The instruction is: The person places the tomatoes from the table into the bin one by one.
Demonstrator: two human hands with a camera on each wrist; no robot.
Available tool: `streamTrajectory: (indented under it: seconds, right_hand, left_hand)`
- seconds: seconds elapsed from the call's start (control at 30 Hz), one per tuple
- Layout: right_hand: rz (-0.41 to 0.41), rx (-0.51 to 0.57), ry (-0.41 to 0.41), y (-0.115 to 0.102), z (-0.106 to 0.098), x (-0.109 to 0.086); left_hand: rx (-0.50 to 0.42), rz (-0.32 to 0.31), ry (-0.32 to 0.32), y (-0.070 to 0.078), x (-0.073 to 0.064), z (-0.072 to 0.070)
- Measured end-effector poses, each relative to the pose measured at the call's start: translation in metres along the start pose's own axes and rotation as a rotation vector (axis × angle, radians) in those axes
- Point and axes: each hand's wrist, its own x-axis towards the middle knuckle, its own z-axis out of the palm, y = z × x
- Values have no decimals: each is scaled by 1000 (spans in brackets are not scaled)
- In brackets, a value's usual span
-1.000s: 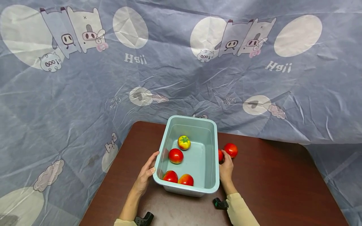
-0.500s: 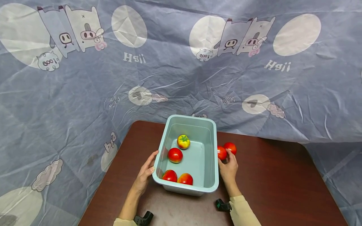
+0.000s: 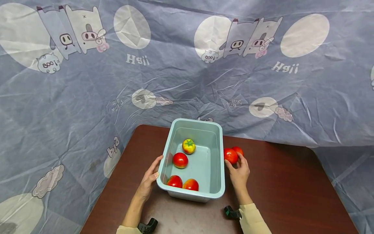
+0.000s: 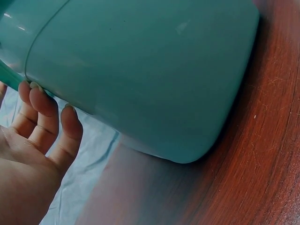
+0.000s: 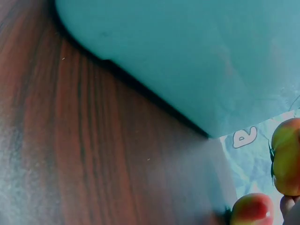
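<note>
A light blue-green plastic bin point(image 3: 191, 195) stands on the table with several red and yellow-green tomatoes inside, among them a yellow tomato point(image 3: 188, 146) and a red tomato point(image 3: 180, 160). My left hand point(image 3: 148, 179) holds the bin's left rim; in the left wrist view its curled fingertips point(image 4: 70, 123) touch the outer wall under the rim. Beside the bin's right wall, my right hand point(image 3: 240, 174) pinches a red tomato point(image 3: 230, 156) between thumb and fingers. Another tomato point(image 5: 253, 209) lies on the table just behind it.
The brown wooden table point(image 3: 277, 182) extends to both sides of the bin. A grey-blue printed cloth point(image 3: 187, 81) hangs behind its far edge. Black wrist cameras point(image 3: 232, 213) sit on both wrists.
My right hand has moved slightly right with the tomato, which now shows fully beside the bin and partly covers the tomato behind. The left hand keeps its place on the rim.
</note>
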Motion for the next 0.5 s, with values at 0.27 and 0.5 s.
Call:
streamTrajectory:
  seconds: [0.27,0.5]
  right_hand:
    - [25,85,11,-19,-2,0]
    - [3,130,33,-54,-9,-6]
  left_hand:
    - [-3,6,-6,-1,0,-1]
    - [11,5,-3,-2,0,-1]
